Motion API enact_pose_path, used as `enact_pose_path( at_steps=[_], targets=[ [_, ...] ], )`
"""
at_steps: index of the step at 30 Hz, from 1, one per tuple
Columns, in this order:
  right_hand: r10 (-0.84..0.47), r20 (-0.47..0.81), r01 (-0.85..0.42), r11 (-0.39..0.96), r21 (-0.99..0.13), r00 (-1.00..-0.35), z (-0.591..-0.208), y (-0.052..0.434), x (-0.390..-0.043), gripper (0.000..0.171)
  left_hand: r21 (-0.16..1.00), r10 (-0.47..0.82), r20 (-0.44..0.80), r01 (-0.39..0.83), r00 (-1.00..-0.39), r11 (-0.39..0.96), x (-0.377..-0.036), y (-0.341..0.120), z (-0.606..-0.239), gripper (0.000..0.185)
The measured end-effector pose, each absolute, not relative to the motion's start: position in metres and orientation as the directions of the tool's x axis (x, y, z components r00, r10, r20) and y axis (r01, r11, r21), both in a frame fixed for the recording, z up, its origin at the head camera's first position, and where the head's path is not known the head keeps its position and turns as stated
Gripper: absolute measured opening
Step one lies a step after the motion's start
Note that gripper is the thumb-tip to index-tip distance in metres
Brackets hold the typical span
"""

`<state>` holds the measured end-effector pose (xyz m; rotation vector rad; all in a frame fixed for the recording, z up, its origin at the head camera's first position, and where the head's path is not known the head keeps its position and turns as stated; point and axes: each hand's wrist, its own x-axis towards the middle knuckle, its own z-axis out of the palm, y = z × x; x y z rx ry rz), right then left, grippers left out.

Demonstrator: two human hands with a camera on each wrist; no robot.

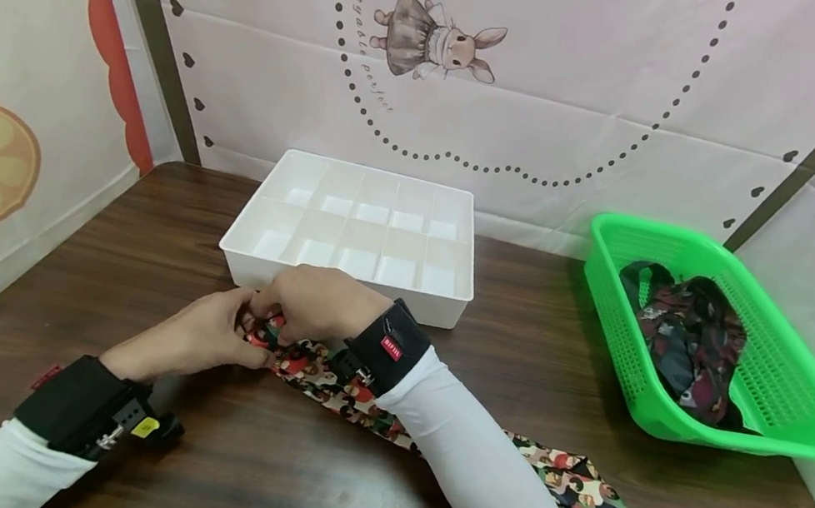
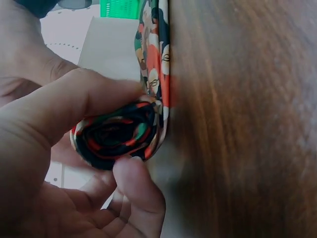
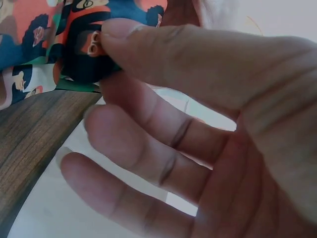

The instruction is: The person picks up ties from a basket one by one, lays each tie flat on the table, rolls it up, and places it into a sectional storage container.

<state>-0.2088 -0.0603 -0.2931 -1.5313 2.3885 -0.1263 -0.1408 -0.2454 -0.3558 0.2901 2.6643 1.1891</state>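
Here, left hand (image 1: pixel 198 335) and right hand (image 1: pixel 319 303) pinching a patterned tie (image 1: pixel 563 477) — tight fabric coil, wood-grain table (image 1: pixel 150 258).

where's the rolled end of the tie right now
In the head view the rolled tie end sits left of centre on the table, pinched between both hands, just before the white divided box.
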Motion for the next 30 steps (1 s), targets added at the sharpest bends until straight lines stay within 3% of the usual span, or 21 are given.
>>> enact_pose_path(
  at_steps=[6, 12, 19, 24, 30],
  targets=[
    [-0.871, -0.224, -0.836, 0.486, -0.255, -0.438, -0.296, -0.060, -0.204, 0.028, 0.838, 0.342, -0.209, 0.012, -0.916, 0.546, -0.135, -0.248, -0.345, 0.049],
    [-0.859, -0.238, -0.854, 0.495, -0.163, -0.452, -0.296, -0.055, -0.198, 0.035, 0.852, 0.371, -0.222, 0.006, -0.902, 0.523, -0.136, -0.246, -0.346, 0.056],
    [-0.883, -0.279, -0.856, 0.447, -0.260, -0.376, -0.291, -0.046, -0.196, 0.032, 0.833, 0.308, -0.187, 0.016, -0.933, 0.554, -0.134, -0.233, -0.353, 0.046],
    [-0.874, -0.293, -0.863, 0.456, -0.217, -0.387, -0.293, -0.045, -0.196, 0.021, 0.777, 0.260, -0.165, 0.037, -0.952, 0.628, -0.131, -0.226, -0.353, 0.049],
    [-0.899, -0.227, -0.867, 0.425, -0.260, -0.374, -0.298, -0.036, -0.204, 0.026, 0.801, 0.257, -0.228, -0.031, -0.939, 0.599, -0.131, -0.225, -0.347, 0.046]
  ],
)
